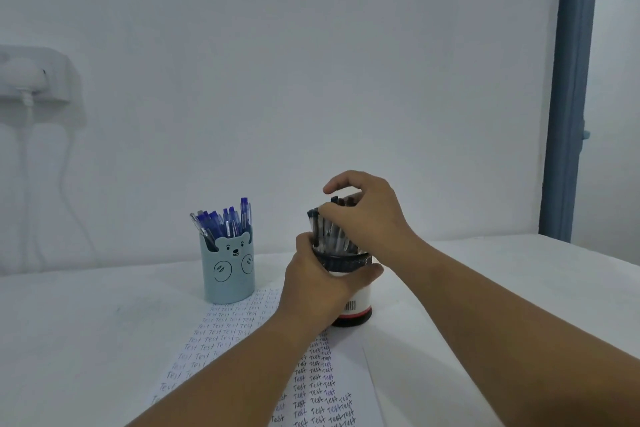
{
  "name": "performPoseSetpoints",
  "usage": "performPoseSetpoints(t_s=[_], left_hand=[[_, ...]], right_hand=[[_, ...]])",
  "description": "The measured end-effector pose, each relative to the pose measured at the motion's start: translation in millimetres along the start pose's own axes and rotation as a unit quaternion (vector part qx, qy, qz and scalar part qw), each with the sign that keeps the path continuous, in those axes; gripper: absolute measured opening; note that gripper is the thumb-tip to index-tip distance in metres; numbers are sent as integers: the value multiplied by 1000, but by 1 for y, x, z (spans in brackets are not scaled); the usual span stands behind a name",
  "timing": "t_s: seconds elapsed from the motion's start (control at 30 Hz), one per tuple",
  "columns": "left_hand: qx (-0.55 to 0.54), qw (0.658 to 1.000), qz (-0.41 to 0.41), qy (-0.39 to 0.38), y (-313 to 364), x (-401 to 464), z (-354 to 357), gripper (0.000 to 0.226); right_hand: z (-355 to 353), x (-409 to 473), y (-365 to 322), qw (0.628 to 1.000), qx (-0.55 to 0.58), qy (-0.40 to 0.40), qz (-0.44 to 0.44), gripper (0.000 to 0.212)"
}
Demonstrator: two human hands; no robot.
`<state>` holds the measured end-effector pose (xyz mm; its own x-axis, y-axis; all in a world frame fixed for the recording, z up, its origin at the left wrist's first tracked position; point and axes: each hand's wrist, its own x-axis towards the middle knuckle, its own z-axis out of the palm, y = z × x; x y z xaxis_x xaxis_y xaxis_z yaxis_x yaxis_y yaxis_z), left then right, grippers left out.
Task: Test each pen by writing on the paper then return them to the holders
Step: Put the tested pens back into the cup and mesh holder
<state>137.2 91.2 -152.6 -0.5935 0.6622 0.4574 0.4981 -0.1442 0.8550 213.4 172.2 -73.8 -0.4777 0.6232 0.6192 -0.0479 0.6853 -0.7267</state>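
Note:
A dark round holder (356, 305) with a white label and red band stands on the paper, full of black pens (329, 230). My left hand (318, 282) grips its side just under the rim. My right hand (363, 210) reaches over the top, fingers curled among the black pen caps; whether it pinches one pen I cannot tell. To the left stands a light blue bear holder (228, 267) holding several blue pens (225, 220). A white paper sheet (225, 326) covered with rows of the handwritten word "Test" lies under both arms.
The white table (86, 329) runs back to a white wall. A wall socket with a plug and white cable (27, 87) is at the far left. A blue door frame (568, 97) stands at the right.

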Motion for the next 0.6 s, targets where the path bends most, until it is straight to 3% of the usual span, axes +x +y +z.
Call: performPoseSetpoints(t_s=[0.2, 0.3, 0.4, 0.5, 0.6], left_hand=[[2, 1000, 11, 6, -2, 0, 0, 80], [-7, 1000, 16, -7, -4, 0, -1, 80], [-21, 1000, 14, -6, -3, 0, -1, 78], [-31, 999, 19, 0, -3, 2, 3, 79], [-31, 999, 19, -10, -6, 2, 6, 78]], right_hand=[[-7, -7, 5, 999, -21, -42, -22, 40], [1, -6, 1, 995, -68, -78, -14, 25], [7, -3, 4, 997, -48, -35, -58, 10], [4, -3, 12, 986, -94, 7, -137, 13], [0, -5, 14, 964, -208, -44, -157, 38]])
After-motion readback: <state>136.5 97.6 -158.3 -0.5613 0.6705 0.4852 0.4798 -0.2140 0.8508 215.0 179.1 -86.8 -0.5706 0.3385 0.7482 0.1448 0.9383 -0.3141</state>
